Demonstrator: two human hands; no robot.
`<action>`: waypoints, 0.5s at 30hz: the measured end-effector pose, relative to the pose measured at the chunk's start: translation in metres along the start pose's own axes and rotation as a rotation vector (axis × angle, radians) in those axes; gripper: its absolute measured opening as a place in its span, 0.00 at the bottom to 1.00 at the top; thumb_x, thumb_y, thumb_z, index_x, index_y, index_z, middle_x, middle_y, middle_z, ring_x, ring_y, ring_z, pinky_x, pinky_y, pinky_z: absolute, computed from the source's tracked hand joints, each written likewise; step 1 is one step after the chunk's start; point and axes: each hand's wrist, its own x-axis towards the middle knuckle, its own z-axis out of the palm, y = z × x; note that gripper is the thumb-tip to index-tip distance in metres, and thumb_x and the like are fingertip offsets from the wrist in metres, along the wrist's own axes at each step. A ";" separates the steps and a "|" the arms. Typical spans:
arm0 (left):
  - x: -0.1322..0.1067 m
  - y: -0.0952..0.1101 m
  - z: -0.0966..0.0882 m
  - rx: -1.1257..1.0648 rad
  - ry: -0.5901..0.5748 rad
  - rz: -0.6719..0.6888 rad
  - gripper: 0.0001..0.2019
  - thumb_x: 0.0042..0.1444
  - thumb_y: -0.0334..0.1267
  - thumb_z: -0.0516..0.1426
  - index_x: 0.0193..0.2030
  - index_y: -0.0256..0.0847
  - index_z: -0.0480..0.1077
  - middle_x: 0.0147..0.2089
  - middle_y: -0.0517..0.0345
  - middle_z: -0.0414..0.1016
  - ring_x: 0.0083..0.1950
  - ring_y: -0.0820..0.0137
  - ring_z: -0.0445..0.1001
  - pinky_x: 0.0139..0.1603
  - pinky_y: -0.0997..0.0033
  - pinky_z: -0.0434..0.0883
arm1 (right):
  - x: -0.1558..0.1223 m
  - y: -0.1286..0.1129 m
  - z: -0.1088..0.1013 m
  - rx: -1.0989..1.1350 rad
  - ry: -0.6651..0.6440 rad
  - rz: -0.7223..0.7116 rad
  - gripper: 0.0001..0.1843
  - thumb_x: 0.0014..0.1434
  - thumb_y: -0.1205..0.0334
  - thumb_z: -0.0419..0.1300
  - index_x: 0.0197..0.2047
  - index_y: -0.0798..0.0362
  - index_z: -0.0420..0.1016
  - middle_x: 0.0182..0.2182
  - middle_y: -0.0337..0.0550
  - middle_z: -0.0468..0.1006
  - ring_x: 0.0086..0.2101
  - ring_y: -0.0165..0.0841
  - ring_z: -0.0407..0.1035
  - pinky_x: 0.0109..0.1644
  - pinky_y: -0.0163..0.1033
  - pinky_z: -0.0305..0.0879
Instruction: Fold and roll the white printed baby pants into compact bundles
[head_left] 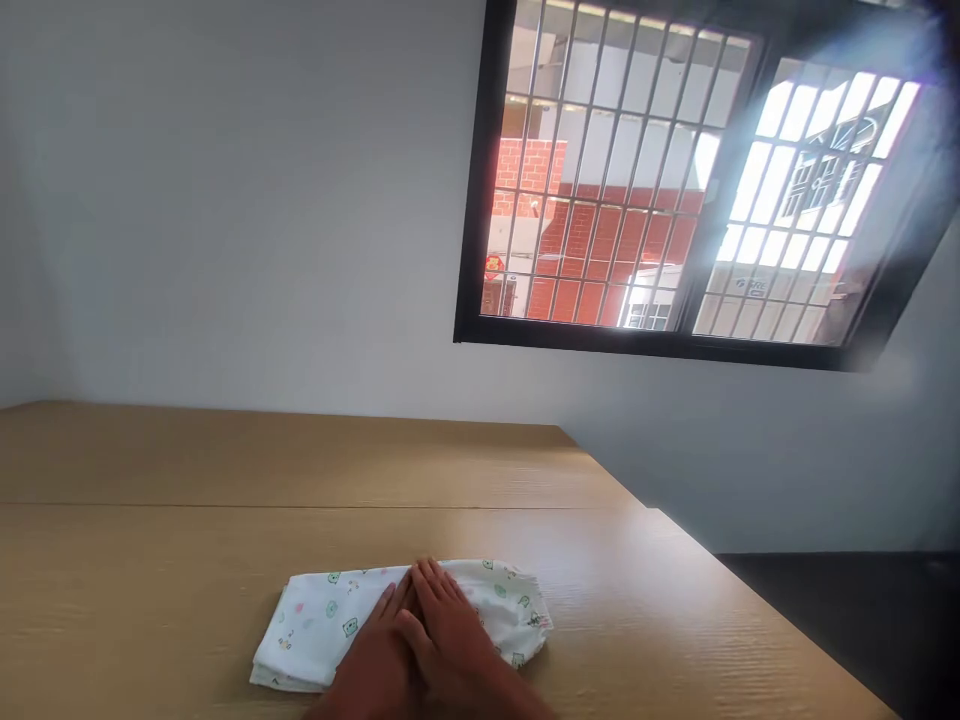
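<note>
A folded white garment (pixel 315 625) with small green and pink animal prints lies on the table in front of me. Its left end is squared off in layers, while the right end looks gathered and wrinkled. My left hand (pixel 382 645) rests flat on the middle of the cloth, fingers stretched out. Beside it, my right hand (pixel 455 632) also presses flat on the fabric, its thumb lying across the left hand. Neither hand grips the cloth. Part of the garment's middle and near edge is hidden under the hands.
The light wood table (pixel 150 580) has a seam running across it, and its right edge slants down toward the lower right. Behind stands a plain pale wall (pixel 247 200) with a dark-framed, barred window (pixel 585 325). Dark floor (pixel 847 600) shows past the table's right edge.
</note>
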 end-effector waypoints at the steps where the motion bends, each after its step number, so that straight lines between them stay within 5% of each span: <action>1: -0.007 -0.012 -0.006 0.044 -0.033 -0.054 0.33 0.66 0.52 0.49 0.73 0.36 0.52 0.74 0.48 0.46 0.75 0.51 0.48 0.74 0.47 0.52 | 0.000 0.011 -0.005 -0.060 -0.009 0.007 0.35 0.69 0.53 0.49 0.72 0.63 0.52 0.71 0.52 0.47 0.70 0.43 0.41 0.74 0.52 0.38; 8: -0.050 -0.089 -0.048 0.345 0.008 -0.350 0.37 0.67 0.57 0.42 0.73 0.29 0.49 0.75 0.48 0.43 0.76 0.55 0.44 0.75 0.49 0.51 | -0.005 0.070 -0.044 -0.372 -0.035 0.135 0.38 0.71 0.45 0.40 0.73 0.63 0.47 0.72 0.49 0.43 0.71 0.42 0.38 0.74 0.54 0.32; 15: -0.056 -0.088 -0.052 0.325 -0.017 -0.329 0.38 0.66 0.59 0.43 0.73 0.30 0.49 0.75 0.49 0.43 0.75 0.56 0.46 0.74 0.51 0.52 | -0.009 0.065 -0.045 -0.446 -0.022 0.173 0.37 0.71 0.44 0.40 0.73 0.59 0.49 0.71 0.48 0.46 0.70 0.43 0.40 0.73 0.56 0.36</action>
